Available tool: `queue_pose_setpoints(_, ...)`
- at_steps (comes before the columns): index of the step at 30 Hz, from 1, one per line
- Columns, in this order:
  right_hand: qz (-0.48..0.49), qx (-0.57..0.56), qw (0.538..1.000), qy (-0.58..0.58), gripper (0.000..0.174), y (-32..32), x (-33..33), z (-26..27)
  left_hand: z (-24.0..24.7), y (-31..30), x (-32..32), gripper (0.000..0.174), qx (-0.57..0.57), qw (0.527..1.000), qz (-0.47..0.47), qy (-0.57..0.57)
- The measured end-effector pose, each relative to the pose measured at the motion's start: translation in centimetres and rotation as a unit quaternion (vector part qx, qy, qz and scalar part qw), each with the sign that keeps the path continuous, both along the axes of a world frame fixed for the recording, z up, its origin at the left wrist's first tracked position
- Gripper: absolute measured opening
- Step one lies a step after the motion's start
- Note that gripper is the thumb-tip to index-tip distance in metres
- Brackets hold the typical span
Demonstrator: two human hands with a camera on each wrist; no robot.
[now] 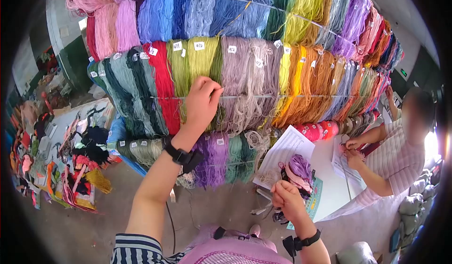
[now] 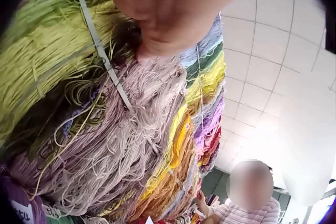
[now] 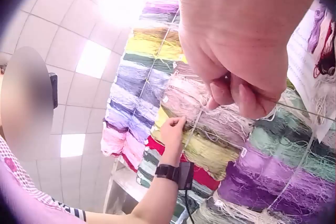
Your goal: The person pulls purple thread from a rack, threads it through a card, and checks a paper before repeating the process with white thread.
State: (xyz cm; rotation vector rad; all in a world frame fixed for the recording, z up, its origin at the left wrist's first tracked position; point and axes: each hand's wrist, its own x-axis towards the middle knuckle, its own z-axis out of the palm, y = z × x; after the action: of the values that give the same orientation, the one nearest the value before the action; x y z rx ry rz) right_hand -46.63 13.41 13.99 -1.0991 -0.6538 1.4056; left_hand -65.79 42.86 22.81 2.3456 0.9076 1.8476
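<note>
My left hand (image 1: 205,105) is raised in front of the hanging hanks, fingers curled and thumb against them. It stands at the border between the olive-green hank (image 1: 202,61) and the mauve hank (image 1: 235,71); no held thing shows in it. In the left wrist view, its fingertips lie close over dark strands (image 2: 126,37). Lower right, my right hand (image 1: 288,200) has its fingers curled into a pinch. A thin brown thread (image 3: 307,111) runs from its fingertips in the right wrist view. Beside it lie purple and pink skeins (image 1: 301,170).
White number tags (image 1: 199,45) mark the tiered thread rack. Printed sheets (image 1: 287,151) and a teal board (image 1: 314,200) are on the white table (image 1: 336,196) at right. Another person (image 1: 395,156) works there. Loose threads (image 1: 89,156) cover a surface at left.
</note>
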Motion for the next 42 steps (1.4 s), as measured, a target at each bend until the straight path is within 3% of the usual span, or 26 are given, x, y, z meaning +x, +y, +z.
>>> queue_pose_setpoints(4,-0.01,-0.026,1.0,-0.015,0.024,0.7,0.1,0.0,-0.9,0.5,-0.2,0.007,-0.086,0.992,-0.09,-0.038)
queue_pose_setpoints(6,-0.01,-0.02,1.0,-0.019,0.024,1.1,-0.2,0.0,-1.4,1.2,-0.1,0.008,-0.015,0.999,0.04,0.027)
queue_pose_setpoints(10,0.003,-0.028,0.999,-0.029,0.025,1.4,-0.8,0.0,-1.0,0.2,0.2,0.013,-0.071,0.994,0.068,0.044)
queue_pose_setpoints(15,0.005,-0.031,0.999,-0.023,0.025,1.3,-1.2,-0.1,-1.3,-0.1,1.0,0.016,0.009,0.99,0.125,0.064)
queue_pose_setpoints(19,-0.006,-0.035,0.999,-0.035,0.025,1.0,-1.2,-0.1,-2.6,0.8,1.1,0.016,0.018,0.993,0.11,0.029)
queue_pose_setpoints(21,-0.006,-0.038,0.999,-0.033,0.025,0.8,-1.2,0.0,-2.4,-0.2,0.2,0.013,-0.11,0.993,0.034,0.0)
queue_pose_setpoints(25,-0.006,-0.041,0.999,-0.034,0.024,0.5,-0.8,-0.4,-2.1,-1.9,-1.3,0.012,-0.093,0.988,-0.078,-0.099)
queue_pose_setpoints(27,-0.012,-0.047,0.998,-0.032,0.024,0.8,-0.9,-0.3,-1.9,-3.5,-2.1,0.006,-0.089,0.975,-0.201,-0.04)
queue_pose_setpoints(29,-0.047,0.021,0.998,-0.031,0.022,2.0,-1.0,0.4,-3.0,-6.5,-1.9,0.01,0.063,0.966,-0.214,0.128)
queue_pose_setpoints(31,-0.062,0.067,0.994,-0.063,0.022,3.7,-2.2,2.5,-5.2,-11.4,-0.8,0.009,0.051,0.92,-0.316,0.227)
queue_pose_setpoints(33,-0.12,0.053,0.991,0.027,0.016,4.5,-4.3,6.0,-9.7,-15.7,0.3,0.01,-0.049,0.861,-0.415,0.291)
queue_pose_setpoints(34,-0.123,0.047,0.991,0.032,0.016,4.0,-4.2,5.8,-11.4,-16.9,1.2,0.01,-0.056,0.858,-0.419,0.293)
queue_pose_setpoints(36,-0.066,0.066,0.994,0.061,0.01,2.1,-3.4,4.6,-14.5,-19.0,2.0,0.01,-0.167,0.828,-0.488,0.221)
queue_pose_setpoints(39,-0.132,0.056,0.989,0.031,0.007,-3.4,-0.1,1.3,-16.7,-17.7,2.2,0.013,-0.252,0.793,-0.502,0.238)
queue_pose_setpoints(42,-0.238,-0.048,0.97,-0.032,0.009,-12.4,4.3,-3.2,-19.3,-16.3,1.1,0.015,-0.334,0.761,-0.471,0.296)
